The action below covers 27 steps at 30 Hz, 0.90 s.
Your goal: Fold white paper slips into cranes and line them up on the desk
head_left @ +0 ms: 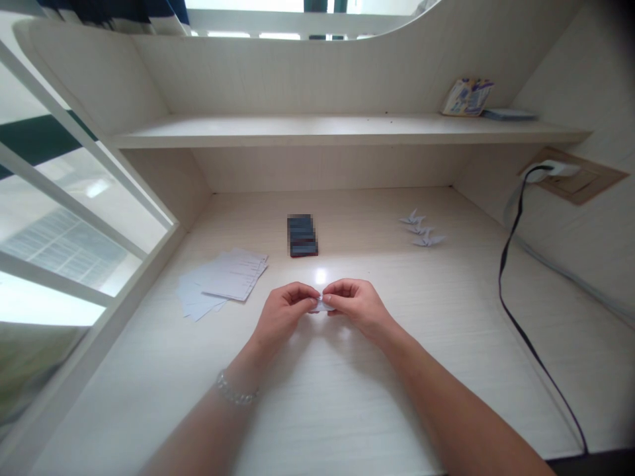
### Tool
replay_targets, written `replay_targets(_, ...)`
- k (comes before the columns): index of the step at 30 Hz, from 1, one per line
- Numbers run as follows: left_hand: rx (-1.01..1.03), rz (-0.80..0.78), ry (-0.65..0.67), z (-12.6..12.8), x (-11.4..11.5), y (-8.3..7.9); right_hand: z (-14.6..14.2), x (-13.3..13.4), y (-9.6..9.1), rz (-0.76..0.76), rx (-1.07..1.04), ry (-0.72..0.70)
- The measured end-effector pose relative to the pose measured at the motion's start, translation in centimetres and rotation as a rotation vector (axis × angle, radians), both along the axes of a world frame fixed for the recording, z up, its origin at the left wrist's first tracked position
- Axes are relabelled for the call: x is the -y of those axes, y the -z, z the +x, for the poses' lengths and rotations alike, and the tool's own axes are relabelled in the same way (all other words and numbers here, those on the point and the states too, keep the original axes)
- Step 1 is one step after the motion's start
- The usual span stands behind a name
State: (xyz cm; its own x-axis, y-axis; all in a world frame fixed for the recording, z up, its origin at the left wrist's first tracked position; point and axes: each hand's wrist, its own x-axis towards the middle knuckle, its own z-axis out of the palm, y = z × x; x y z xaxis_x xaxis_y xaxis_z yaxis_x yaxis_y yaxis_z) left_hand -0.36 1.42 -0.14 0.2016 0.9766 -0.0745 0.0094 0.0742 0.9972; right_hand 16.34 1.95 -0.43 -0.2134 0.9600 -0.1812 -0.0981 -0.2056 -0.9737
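Observation:
Between my two hands is a small piece of folded white paper, mostly covered by the fingers. My left hand pinches its left side between thumb and fingers. The right side is pinched the same way by my right hand. Both hands are close together, low over the desk. Left of them lies a loose stack of white paper sheets, fanned out. Several folded paper cranes rest in a row at the back right. A dark, phone-like rectangle, blurred out, lies just beyond my hands.
The pale wooden desk has a shelf above its back edge, holding a colourful packet and a flat pale item. On the right, a dark cable runs from a wall socket across the desk. White rails border the left side.

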Motion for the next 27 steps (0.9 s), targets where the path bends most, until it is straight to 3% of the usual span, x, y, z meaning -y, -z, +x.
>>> replay_targets(16,-0.187,0.137,0.012,0.06,0.24,-0.26,-0.04,0.04,-0.05,-0.02,0.008,-0.009)
replay_targets(27,-0.171,0.079,0.036,-0.19,0.15,-0.23,0.23,-0.03,-0.09,0.037,0.094,0.003)
